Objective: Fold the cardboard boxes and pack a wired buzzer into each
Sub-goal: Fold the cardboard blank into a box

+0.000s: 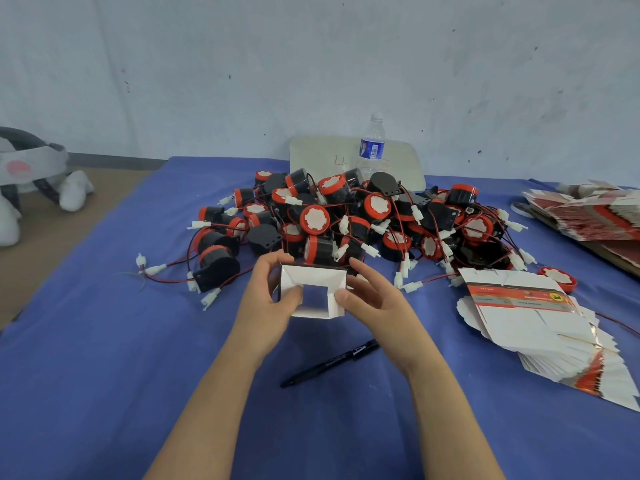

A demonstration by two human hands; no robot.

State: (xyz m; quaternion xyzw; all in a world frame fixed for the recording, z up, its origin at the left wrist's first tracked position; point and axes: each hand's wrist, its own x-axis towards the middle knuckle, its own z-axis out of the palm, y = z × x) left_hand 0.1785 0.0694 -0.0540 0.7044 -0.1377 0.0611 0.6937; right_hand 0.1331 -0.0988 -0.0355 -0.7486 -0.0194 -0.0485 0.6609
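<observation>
got my left hand (268, 296) and right hand (372, 299) pinching the small white cardboard box (313, 292) by its sides, thumbs pressing flaps inward to square it near the red-and-black buzzer pile (346, 216)

Matt white cardboard box (313, 292); blue cloth table cover (104, 341); glossy plastic buzzers (346, 220).

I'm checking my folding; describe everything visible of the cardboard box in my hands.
The cardboard box is white inside with a dark outer edge, partly folded, its open end facing the camera with flaps angled inward. The left hand and right hand pinch its sides, above the blue cloth, before the buzzer pile.
</observation>
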